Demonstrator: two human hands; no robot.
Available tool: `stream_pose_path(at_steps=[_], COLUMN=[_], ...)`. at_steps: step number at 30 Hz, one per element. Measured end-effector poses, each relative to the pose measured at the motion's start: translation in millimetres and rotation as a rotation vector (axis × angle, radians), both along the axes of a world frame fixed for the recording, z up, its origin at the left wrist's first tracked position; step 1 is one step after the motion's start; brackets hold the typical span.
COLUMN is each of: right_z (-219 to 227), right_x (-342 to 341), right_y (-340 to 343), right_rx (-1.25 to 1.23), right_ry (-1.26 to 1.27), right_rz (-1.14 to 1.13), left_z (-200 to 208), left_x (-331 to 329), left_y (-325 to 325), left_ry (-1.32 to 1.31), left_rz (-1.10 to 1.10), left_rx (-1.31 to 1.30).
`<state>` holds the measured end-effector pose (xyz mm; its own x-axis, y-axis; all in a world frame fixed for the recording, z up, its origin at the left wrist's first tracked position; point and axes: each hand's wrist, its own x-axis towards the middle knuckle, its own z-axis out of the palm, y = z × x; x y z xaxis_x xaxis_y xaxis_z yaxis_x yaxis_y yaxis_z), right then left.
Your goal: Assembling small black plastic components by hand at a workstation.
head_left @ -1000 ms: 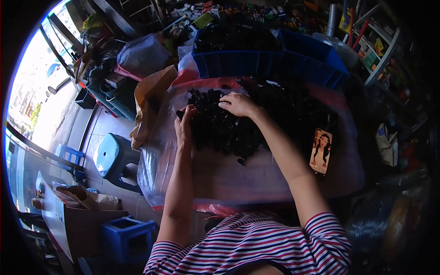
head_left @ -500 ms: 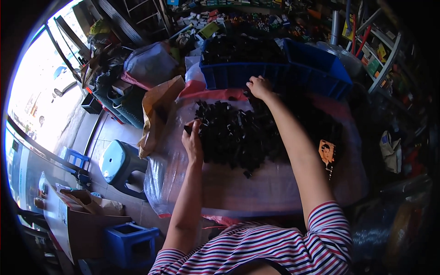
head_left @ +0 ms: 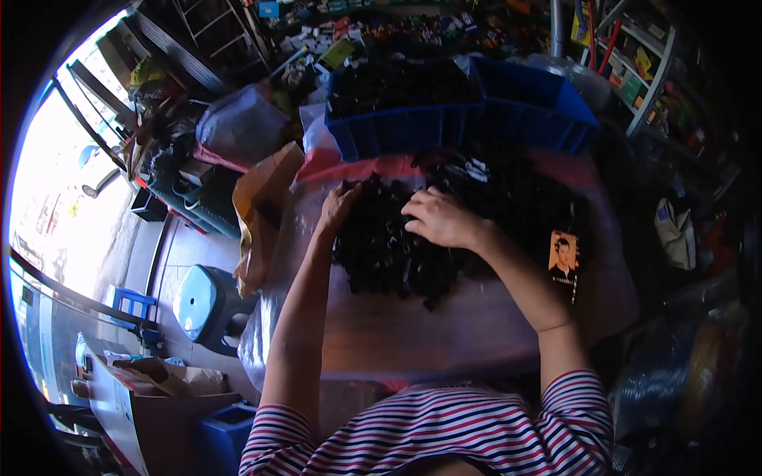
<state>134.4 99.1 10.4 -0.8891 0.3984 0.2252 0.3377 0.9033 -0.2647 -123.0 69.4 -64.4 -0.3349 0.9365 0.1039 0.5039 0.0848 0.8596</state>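
Note:
A heap of small black pieces (head_left: 389, 246), too dark to tell their kind, lies spread over the plastic-covered table (head_left: 381, 333). At the heap's far left edge is my left hand (head_left: 340, 205), its fingers bent together; anything inside them is lost against the dark pieces. My right hand (head_left: 443, 220) is over the middle of the heap, palm down. Its fingers curve loosely, with a gap between thumb and forefinger, and no piece shows in them.
Behind the heap stand a blue bin (head_left: 405, 135) full of black pieces and a second blue bin (head_left: 540, 103). An orange card (head_left: 564, 252) lies at the right. Brown paper (head_left: 258, 214) borders the table's left side, near a blue stool (head_left: 208, 301).
My right hand has come back from beside the blue bins to the middle of the heap. My left hand has shifted to the heap's far left edge. The whole view has moved slightly.

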Motion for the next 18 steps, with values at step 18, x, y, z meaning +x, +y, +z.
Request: stream_pose_path(at_steps=[18], right_z=[-72.1], right_x=[118.7], right_y=[-194.3], right_rx=[0.401], right_ry=[0.21], right_rz=[0.083], left_z=[45.7], left_x=[133.8], left_y=[-196.6], left_ry=[-0.213], left_rz=[0.515], left_rx=[0.753])
